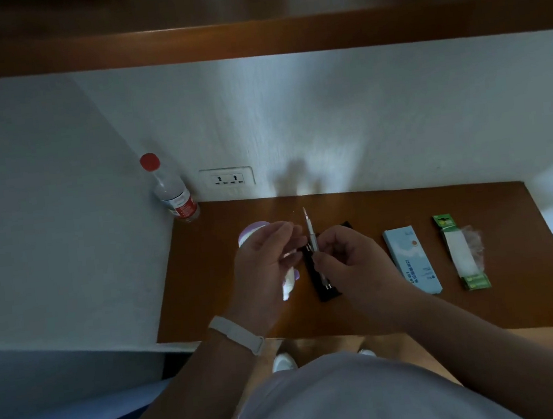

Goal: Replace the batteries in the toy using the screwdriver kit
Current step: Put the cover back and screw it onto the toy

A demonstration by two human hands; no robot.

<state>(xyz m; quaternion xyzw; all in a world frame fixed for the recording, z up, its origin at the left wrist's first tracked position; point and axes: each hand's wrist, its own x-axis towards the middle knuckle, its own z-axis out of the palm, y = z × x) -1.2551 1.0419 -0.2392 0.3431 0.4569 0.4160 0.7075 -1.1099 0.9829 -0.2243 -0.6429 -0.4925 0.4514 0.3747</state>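
Pale grey cloth on the person's front (342, 401) fills the bottom of the view, with the brown wooden desk top (486, 306) beyond it.

At the far left corner of the desk a clear plastic water bottle with a red cap (173, 193) stands against the wall, beside a white double wall socket (227, 178). Next comes the rounded white-and-lilac plastic toy (253, 229), lying on the desk and mostly hidden under the left hand (264, 262), which wears a white wristband (237, 334). That hand's fingers reach toward the tool. Blur hides whether they pinch anything, so I cannot tell its grip.

The slim silver metal screwdriver (310, 229) is upright, tip pointing away. The right hand (349, 256) holds its lower shaft in curled fingers, over the long black kit tray (329, 293). The driver looks light, stiff and smooth, likely slippery, so it is best taken low on the barrel. The toy seems light and hard-shelled, and should be steadied by its rounded body.

Further right lie a flat pale blue cardboard box (411, 259), then a green card battery pack with a clear crinkled blister (460, 250). The two lie apart.
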